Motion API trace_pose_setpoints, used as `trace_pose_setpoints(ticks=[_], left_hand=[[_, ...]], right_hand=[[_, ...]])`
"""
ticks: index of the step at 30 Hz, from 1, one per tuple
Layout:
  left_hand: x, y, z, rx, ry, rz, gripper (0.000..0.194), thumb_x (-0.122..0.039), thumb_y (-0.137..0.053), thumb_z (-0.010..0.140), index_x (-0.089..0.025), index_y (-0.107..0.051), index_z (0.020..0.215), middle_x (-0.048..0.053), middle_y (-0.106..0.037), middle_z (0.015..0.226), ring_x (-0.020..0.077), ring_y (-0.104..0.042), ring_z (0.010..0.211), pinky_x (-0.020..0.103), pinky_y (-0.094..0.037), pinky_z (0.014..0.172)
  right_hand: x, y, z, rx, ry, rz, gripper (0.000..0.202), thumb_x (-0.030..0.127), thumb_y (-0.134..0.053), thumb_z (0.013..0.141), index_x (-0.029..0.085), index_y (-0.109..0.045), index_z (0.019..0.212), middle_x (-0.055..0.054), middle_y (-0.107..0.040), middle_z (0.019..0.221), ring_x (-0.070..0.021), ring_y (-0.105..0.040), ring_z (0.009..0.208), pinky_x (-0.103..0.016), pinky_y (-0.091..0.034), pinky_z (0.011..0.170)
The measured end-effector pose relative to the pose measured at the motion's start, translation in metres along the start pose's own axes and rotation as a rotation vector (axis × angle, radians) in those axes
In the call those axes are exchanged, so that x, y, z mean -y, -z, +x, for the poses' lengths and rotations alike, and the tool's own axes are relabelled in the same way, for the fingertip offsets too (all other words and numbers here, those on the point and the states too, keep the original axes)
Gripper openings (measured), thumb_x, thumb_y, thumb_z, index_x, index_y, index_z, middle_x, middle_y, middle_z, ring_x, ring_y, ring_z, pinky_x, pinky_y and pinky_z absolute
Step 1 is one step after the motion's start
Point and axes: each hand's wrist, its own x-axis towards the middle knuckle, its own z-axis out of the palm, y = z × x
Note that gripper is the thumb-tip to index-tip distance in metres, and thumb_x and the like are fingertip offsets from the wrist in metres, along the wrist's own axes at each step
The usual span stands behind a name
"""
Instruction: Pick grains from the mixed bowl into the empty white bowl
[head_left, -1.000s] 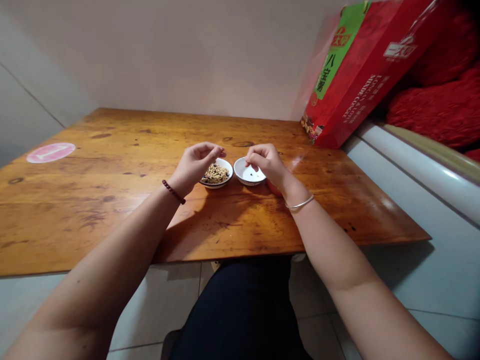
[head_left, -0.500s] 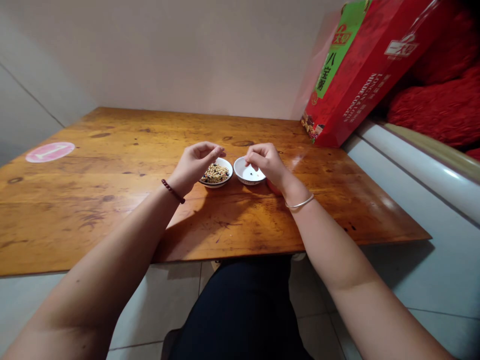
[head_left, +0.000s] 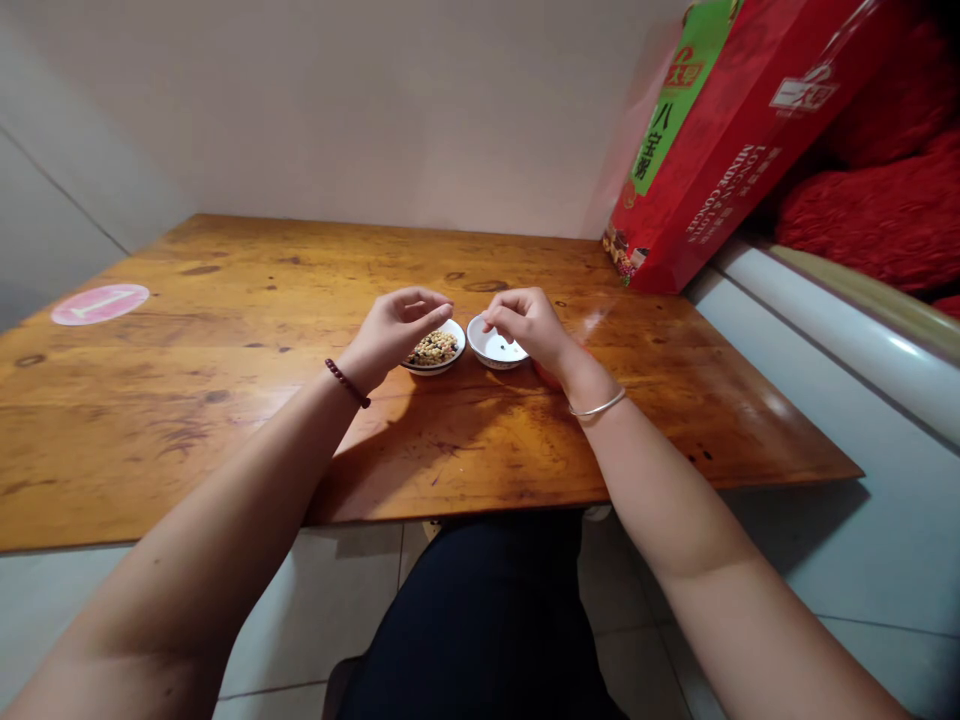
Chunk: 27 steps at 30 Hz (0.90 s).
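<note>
Two small white bowls with dark rims stand side by side on the wooden table. Many pale and dark beans or grains (head_left: 435, 349) lie in the left bowl (head_left: 429, 371). The right bowl (head_left: 495, 352) has only a few tiny pieces at its bottom. Over the left bowl's far left part is my left hand (head_left: 395, 325), thumb and fingertips close together. My right hand (head_left: 531, 325) hovers at the right bowl, its thumb and forefinger pinched above the rim. Anything between the fingertips of either hand is too small to make out.
At the back right a large red box (head_left: 712, 150) leans beside red fluffy cloth (head_left: 877, 220). A pink oval sticker (head_left: 100, 304) marks the left of the wooden table (head_left: 187, 350). Part of a reddish round thing (head_left: 547, 376) shows under my right wrist.
My right hand has shifted slightly left, towards the gap between the bowls. My left hand has moved a little to the right, its fingers slightly changed in pose.
</note>
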Motion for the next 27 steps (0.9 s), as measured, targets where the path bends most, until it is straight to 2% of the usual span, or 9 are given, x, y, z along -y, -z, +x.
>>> trace_pose_setpoints(ticks=[7,11,16,19,22,24,27], left_hand=[[0.000,-0.001,-0.002,0.090,0.009,-0.040,0.042,-0.049,-0.088,0.069,-0.017,-0.073,0.091,0.008,-0.075,0.093,0.0185,-0.069,0.086,0.029,-0.054,0.078],[-0.003,-0.002,-0.002,0.145,0.022,-0.059,0.050,-0.052,-0.088,0.068,-0.017,-0.073,0.101,0.009,-0.076,0.094,0.0190,-0.070,0.087,0.028,-0.054,0.077],[-0.007,0.000,-0.003,0.085,0.041,0.003,0.052,-0.054,-0.080,0.078,-0.018,-0.071,0.115,0.009,-0.076,0.093,0.0169,-0.069,0.082,0.024,-0.053,0.070],[-0.008,0.001,-0.003,0.090,0.044,0.003,0.055,-0.052,-0.080,0.078,-0.018,-0.068,0.119,0.009,-0.076,0.093,0.0165,-0.068,0.080,0.024,-0.052,0.069],[-0.008,0.001,-0.003,0.113,0.049,0.003,0.057,-0.052,-0.081,0.077,-0.016,-0.067,0.119,0.010,-0.076,0.094,0.0165,-0.068,0.081,0.024,-0.051,0.069],[-0.008,0.001,-0.004,0.123,0.049,0.008,0.058,-0.052,-0.080,0.076,-0.015,-0.067,0.118,0.010,-0.076,0.096,0.0166,-0.068,0.083,0.023,-0.050,0.068],[-0.009,0.001,-0.005,0.144,0.042,0.021,0.059,-0.054,-0.079,0.077,-0.015,-0.067,0.119,0.011,-0.076,0.098,0.0162,-0.067,0.083,0.024,-0.050,0.068]], right_hand=[[-0.004,-0.004,0.002,0.082,-0.032,-0.012,0.027,0.041,-0.066,0.075,0.016,-0.072,0.067,0.002,-0.058,0.057,-0.0085,-0.044,0.053,-0.025,-0.031,0.052],[-0.004,-0.004,0.001,0.099,-0.041,-0.002,0.028,0.042,-0.067,0.077,0.016,-0.071,0.069,0.002,-0.057,0.057,-0.0080,-0.043,0.052,-0.024,-0.030,0.051],[-0.002,0.001,0.001,0.049,-0.032,0.089,0.025,0.039,-0.066,0.080,0.016,-0.072,0.072,0.004,-0.053,0.056,-0.0065,-0.039,0.049,-0.024,-0.029,0.050],[-0.002,0.010,0.005,-0.024,-0.031,0.113,0.022,0.032,-0.064,0.081,0.017,-0.066,0.064,0.005,-0.050,0.052,-0.0064,-0.038,0.048,-0.023,-0.029,0.049],[-0.003,0.023,0.010,-0.177,-0.060,0.042,0.027,0.019,-0.059,0.079,0.018,-0.057,0.053,0.005,-0.045,0.045,-0.0067,-0.038,0.044,-0.022,-0.028,0.046],[-0.002,0.031,0.012,-0.280,-0.132,0.010,0.030,0.014,-0.056,0.078,0.018,-0.053,0.048,0.005,-0.045,0.044,-0.0060,-0.037,0.042,-0.021,-0.026,0.044],[0.003,0.038,0.013,-0.364,-0.231,0.026,0.031,0.011,-0.053,0.077,0.019,-0.049,0.047,0.005,-0.046,0.045,-0.0046,-0.036,0.040,-0.019,-0.025,0.043]])
